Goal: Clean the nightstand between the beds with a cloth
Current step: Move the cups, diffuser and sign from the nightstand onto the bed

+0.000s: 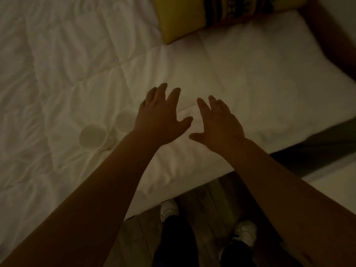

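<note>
White quilted bedding is filling most of the dim head view as a person is reaching both bare arms out over the bed. Left hand is hovering with fingers spread and straight, holding nothing; right hand is doing the same just beside it, thumbs nearly meeting. Whether either palm is touching the cover cannot be told. Two white cups are sitting on the quilt just left of the left wrist, one partly hidden behind it. A yellow patterned pillow is lying at the head of the bed. White shoes are standing on the wooden floor below. Neither the nightstand nor any cloth is showing in the view.
</note>
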`<action>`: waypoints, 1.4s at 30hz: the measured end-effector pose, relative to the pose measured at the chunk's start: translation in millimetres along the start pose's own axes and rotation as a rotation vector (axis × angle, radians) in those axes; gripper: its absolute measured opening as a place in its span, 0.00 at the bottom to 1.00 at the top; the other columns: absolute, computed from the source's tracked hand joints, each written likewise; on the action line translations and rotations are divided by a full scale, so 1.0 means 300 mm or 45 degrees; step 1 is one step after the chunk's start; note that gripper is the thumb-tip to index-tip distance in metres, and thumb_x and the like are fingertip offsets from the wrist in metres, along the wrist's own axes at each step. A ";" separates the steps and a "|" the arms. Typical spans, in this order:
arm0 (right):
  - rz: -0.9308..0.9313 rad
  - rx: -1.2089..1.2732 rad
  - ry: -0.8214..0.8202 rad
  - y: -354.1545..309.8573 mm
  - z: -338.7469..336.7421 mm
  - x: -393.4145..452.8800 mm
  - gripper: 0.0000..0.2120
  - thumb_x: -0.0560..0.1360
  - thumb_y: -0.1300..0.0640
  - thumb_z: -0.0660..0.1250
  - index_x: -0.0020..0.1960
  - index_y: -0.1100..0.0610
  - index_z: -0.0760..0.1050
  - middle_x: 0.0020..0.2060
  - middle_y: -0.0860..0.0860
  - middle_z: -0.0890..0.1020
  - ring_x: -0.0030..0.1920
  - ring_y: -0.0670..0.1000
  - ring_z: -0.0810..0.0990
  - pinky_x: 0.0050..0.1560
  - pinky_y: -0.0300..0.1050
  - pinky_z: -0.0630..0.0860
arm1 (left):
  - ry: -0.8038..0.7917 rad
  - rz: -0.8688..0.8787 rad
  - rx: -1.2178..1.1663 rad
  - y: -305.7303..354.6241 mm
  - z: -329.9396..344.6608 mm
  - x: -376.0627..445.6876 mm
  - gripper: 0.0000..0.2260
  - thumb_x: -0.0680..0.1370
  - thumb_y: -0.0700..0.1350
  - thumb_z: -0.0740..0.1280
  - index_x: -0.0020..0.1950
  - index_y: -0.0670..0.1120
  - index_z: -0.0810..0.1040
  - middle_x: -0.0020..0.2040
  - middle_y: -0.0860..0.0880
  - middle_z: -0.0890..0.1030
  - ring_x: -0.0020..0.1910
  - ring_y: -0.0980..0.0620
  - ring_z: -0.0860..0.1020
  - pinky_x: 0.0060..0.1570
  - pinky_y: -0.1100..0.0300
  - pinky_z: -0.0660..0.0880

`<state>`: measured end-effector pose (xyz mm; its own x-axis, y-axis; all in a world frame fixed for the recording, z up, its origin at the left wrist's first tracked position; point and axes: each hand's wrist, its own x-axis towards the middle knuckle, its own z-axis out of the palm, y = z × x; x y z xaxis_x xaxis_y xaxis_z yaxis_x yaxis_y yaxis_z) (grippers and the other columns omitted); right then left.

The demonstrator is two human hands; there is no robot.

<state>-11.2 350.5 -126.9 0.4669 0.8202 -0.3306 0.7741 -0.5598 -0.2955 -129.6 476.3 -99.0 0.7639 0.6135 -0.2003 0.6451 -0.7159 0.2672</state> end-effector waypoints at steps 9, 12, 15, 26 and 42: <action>0.556 0.202 0.225 0.708 -0.171 -0.456 0.36 0.75 0.43 0.66 0.76 0.53 0.54 0.77 0.57 0.54 0.76 0.60 0.51 0.72 0.59 0.57 | -0.181 0.594 -0.010 0.856 0.178 0.093 0.38 0.74 0.66 0.62 0.77 0.50 0.56 0.78 0.45 0.57 0.76 0.41 0.54 0.70 0.42 0.59; 0.743 0.292 0.321 0.914 -0.173 -0.672 0.35 0.75 0.46 0.67 0.76 0.55 0.58 0.76 0.59 0.58 0.75 0.60 0.54 0.71 0.56 0.60 | -0.317 0.786 -0.030 1.148 0.271 0.044 0.38 0.74 0.65 0.63 0.78 0.50 0.55 0.78 0.45 0.56 0.76 0.42 0.54 0.71 0.41 0.59; 0.928 0.328 0.365 1.072 -0.153 -0.856 0.35 0.75 0.44 0.66 0.76 0.56 0.57 0.77 0.58 0.56 0.76 0.59 0.53 0.71 0.55 0.59 | -0.414 0.938 -0.014 1.370 0.355 -0.010 0.38 0.74 0.65 0.63 0.78 0.49 0.55 0.78 0.45 0.57 0.75 0.42 0.56 0.70 0.41 0.60; 1.419 0.498 0.467 1.455 -0.015 -1.401 0.33 0.75 0.45 0.67 0.75 0.54 0.59 0.76 0.56 0.57 0.76 0.58 0.54 0.71 0.55 0.60 | -0.680 1.173 0.005 1.966 0.727 -0.234 0.40 0.74 0.64 0.65 0.78 0.49 0.53 0.78 0.47 0.55 0.76 0.45 0.55 0.71 0.47 0.57; 1.356 0.273 0.399 1.848 0.123 -1.486 0.20 0.77 0.54 0.64 0.68 0.57 0.68 0.66 0.57 0.72 0.63 0.60 0.70 0.60 0.58 0.70 | -0.847 0.945 -0.487 2.217 1.058 -0.214 0.24 0.69 0.47 0.77 0.62 0.48 0.75 0.62 0.44 0.76 0.61 0.43 0.75 0.60 0.43 0.74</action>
<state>193.9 -329.9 -176.4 0.9549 -0.1098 -0.2759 -0.1571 -0.9753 -0.1555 256.8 -145.0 -207.5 0.8953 -0.3206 -0.3092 0.0530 -0.6125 0.7887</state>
